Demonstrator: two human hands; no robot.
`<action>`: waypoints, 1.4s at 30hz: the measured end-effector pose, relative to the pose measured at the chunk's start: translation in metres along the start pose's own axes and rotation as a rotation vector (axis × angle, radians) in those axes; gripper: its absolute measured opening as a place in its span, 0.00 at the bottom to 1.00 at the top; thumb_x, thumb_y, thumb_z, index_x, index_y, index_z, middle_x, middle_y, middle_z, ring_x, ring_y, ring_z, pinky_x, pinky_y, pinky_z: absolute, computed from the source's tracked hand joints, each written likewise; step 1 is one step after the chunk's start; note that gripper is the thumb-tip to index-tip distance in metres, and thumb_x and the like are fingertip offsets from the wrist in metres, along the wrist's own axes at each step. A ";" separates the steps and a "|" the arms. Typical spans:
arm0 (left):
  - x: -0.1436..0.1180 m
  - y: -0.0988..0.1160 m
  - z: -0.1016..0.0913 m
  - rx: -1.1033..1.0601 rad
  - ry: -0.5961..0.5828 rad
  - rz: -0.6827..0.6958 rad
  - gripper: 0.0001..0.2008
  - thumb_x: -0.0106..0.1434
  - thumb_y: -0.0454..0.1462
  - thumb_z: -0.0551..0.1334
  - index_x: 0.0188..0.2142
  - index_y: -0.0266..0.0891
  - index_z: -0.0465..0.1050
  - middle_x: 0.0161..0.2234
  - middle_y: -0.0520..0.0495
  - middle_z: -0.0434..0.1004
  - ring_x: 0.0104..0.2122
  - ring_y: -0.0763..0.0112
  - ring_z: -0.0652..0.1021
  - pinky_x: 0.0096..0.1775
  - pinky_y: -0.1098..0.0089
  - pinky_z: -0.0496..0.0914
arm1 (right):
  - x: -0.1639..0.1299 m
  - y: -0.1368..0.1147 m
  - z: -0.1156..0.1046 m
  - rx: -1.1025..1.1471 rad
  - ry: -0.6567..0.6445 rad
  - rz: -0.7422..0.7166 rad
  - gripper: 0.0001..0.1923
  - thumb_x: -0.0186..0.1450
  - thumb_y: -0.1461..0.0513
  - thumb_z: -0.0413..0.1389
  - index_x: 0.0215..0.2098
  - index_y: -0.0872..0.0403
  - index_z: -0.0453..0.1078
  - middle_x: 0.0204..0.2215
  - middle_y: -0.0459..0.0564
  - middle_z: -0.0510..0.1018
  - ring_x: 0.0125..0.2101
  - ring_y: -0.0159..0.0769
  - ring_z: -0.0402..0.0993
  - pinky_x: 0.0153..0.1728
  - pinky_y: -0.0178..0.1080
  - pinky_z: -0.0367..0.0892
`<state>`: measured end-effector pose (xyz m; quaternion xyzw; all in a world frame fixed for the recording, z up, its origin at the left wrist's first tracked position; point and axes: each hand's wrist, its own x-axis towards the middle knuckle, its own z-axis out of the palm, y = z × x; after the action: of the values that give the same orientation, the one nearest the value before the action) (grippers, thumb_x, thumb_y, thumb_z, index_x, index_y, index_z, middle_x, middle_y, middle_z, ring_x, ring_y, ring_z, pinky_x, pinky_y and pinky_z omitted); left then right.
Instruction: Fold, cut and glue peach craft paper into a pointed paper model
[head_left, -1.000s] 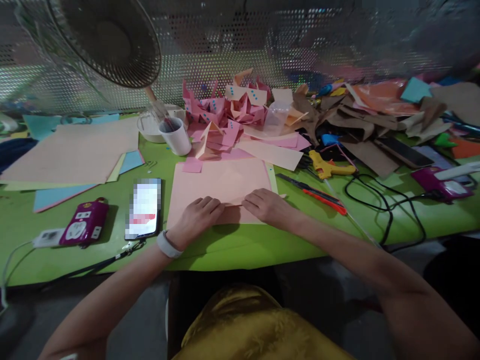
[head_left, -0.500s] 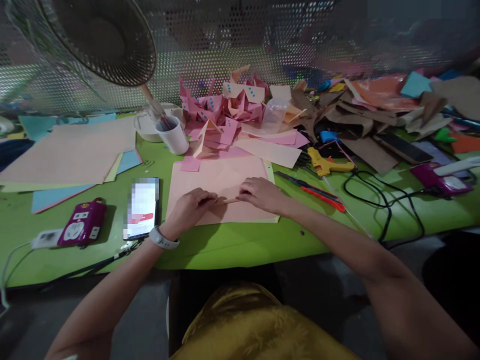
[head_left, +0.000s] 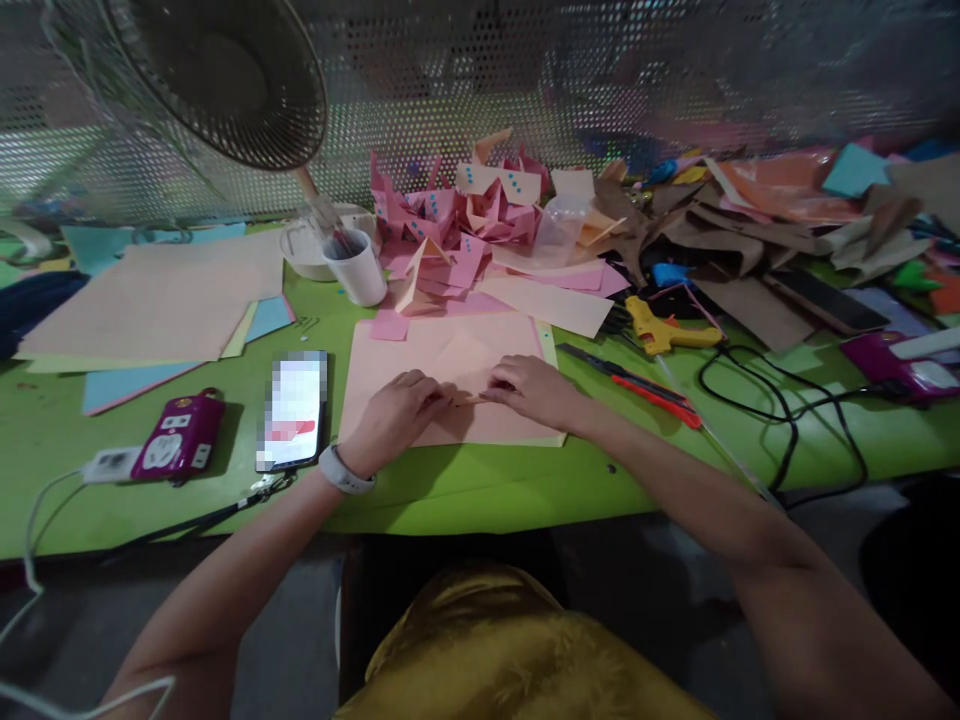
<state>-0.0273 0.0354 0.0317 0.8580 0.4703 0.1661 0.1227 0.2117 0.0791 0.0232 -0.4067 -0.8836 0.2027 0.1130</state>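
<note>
A small folded piece of peach paper point(head_left: 466, 362) lies on a larger stack of peach sheets point(head_left: 379, 355), its near edge close to my body. At the left end of that edge my left hand point(head_left: 405, 412), with a pale watch on its wrist, pinches the paper. My right hand point(head_left: 531, 391) pinches the same edge at its other end. Only a narrow strip shows between the two hands, and my fingers cover the ends. A yellowish sheet peeks out under the stack at the right.
A phone point(head_left: 296, 412) and a purple power socket point(head_left: 180, 436) lie left. Rightward are a box cutter point(head_left: 592, 368), red-handled tool point(head_left: 660, 400), yellow glue gun point(head_left: 667, 328) and black cable point(head_left: 787, 420). Behind stand a white cup point(head_left: 358, 272), fan point(head_left: 225, 75) and folded pink papers point(head_left: 427, 210).
My left hand has shifted right, closer to my right hand, so the strip between them is shorter. The whole view has swung slightly left.
</note>
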 end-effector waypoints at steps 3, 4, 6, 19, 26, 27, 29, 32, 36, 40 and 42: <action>0.005 -0.006 0.000 -0.047 -0.018 -0.046 0.14 0.71 0.43 0.54 0.38 0.39 0.74 0.32 0.46 0.74 0.34 0.66 0.75 0.36 0.66 0.67 | 0.000 0.000 -0.002 -0.009 -0.015 0.027 0.12 0.69 0.56 0.55 0.35 0.56 0.73 0.34 0.51 0.77 0.36 0.37 0.69 0.36 0.38 0.59; 0.005 -0.007 -0.001 -0.059 -0.027 -0.059 0.13 0.71 0.43 0.54 0.38 0.39 0.74 0.32 0.47 0.74 0.34 0.66 0.75 0.36 0.66 0.67 | 0.000 0.001 -0.002 -0.009 -0.025 0.028 0.12 0.69 0.56 0.55 0.35 0.56 0.73 0.34 0.51 0.77 0.36 0.37 0.69 0.36 0.38 0.59; 0.006 -0.006 -0.002 -0.077 -0.053 -0.077 0.13 0.71 0.43 0.55 0.38 0.39 0.74 0.33 0.46 0.74 0.34 0.66 0.74 0.36 0.66 0.66 | 0.001 0.001 -0.003 -0.004 -0.046 0.016 0.13 0.69 0.54 0.55 0.35 0.56 0.73 0.33 0.51 0.76 0.35 0.37 0.69 0.35 0.38 0.58; -0.006 -0.020 -0.020 -0.059 -0.092 -0.334 0.18 0.66 0.50 0.58 0.31 0.40 0.75 0.29 0.48 0.77 0.28 0.68 0.74 0.29 0.68 0.63 | 0.003 -0.004 -0.006 0.051 -0.021 0.107 0.12 0.67 0.55 0.58 0.33 0.55 0.75 0.33 0.49 0.78 0.33 0.34 0.70 0.32 0.36 0.55; -0.018 0.011 -0.008 0.286 0.234 -0.056 0.21 0.72 0.44 0.50 0.59 0.38 0.66 0.57 0.39 0.72 0.58 0.57 0.70 0.60 0.53 0.58 | 0.001 -0.003 -0.006 0.049 -0.016 0.112 0.10 0.67 0.57 0.58 0.32 0.55 0.75 0.32 0.49 0.77 0.32 0.33 0.69 0.32 0.35 0.55; -0.018 0.018 0.000 0.277 0.168 0.033 0.24 0.72 0.45 0.49 0.63 0.37 0.60 0.62 0.38 0.66 0.63 0.58 0.65 0.63 0.53 0.54 | 0.001 -0.003 -0.005 0.051 -0.011 0.113 0.10 0.67 0.57 0.58 0.32 0.55 0.75 0.32 0.49 0.77 0.32 0.33 0.69 0.32 0.35 0.55; -0.017 0.028 0.017 0.283 0.091 0.127 0.35 0.71 0.53 0.47 0.68 0.33 0.49 0.67 0.34 0.55 0.67 0.56 0.57 0.65 0.52 0.48 | 0.001 -0.003 -0.005 0.058 0.002 0.111 0.10 0.67 0.57 0.58 0.32 0.55 0.75 0.32 0.49 0.77 0.32 0.33 0.69 0.32 0.35 0.56; -0.017 0.029 0.036 0.293 0.042 0.132 0.43 0.67 0.59 0.46 0.70 0.33 0.39 0.69 0.34 0.50 0.68 0.55 0.52 0.66 0.50 0.42 | 0.002 -0.003 -0.005 0.060 0.016 0.109 0.12 0.66 0.55 0.59 0.32 0.55 0.75 0.32 0.49 0.78 0.31 0.33 0.69 0.33 0.35 0.56; -0.017 0.021 0.040 0.297 0.013 0.122 0.43 0.67 0.59 0.46 0.71 0.36 0.36 0.69 0.37 0.49 0.69 0.58 0.51 0.66 0.53 0.43 | 0.003 -0.005 -0.007 0.038 -0.005 0.118 0.12 0.66 0.55 0.59 0.32 0.55 0.76 0.33 0.49 0.78 0.32 0.34 0.70 0.33 0.36 0.56; -0.017 0.022 0.037 0.302 -0.007 0.115 0.43 0.67 0.59 0.46 0.71 0.37 0.38 0.69 0.37 0.49 0.68 0.58 0.52 0.66 0.53 0.46 | 0.002 -0.007 -0.012 0.018 -0.036 0.132 0.12 0.67 0.55 0.58 0.33 0.55 0.76 0.34 0.50 0.79 0.33 0.34 0.70 0.34 0.36 0.56; -0.017 0.023 0.037 0.306 -0.008 0.108 0.43 0.67 0.59 0.46 0.70 0.36 0.39 0.69 0.37 0.50 0.68 0.57 0.52 0.66 0.53 0.46 | 0.000 -0.005 -0.014 -0.007 -0.041 0.135 0.12 0.67 0.55 0.58 0.33 0.55 0.76 0.34 0.50 0.79 0.34 0.35 0.71 0.34 0.36 0.55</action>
<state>-0.0032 0.0070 0.0034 0.8913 0.4430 0.0953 -0.0165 0.2136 0.0800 0.0381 -0.4618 -0.8569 0.2149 0.0793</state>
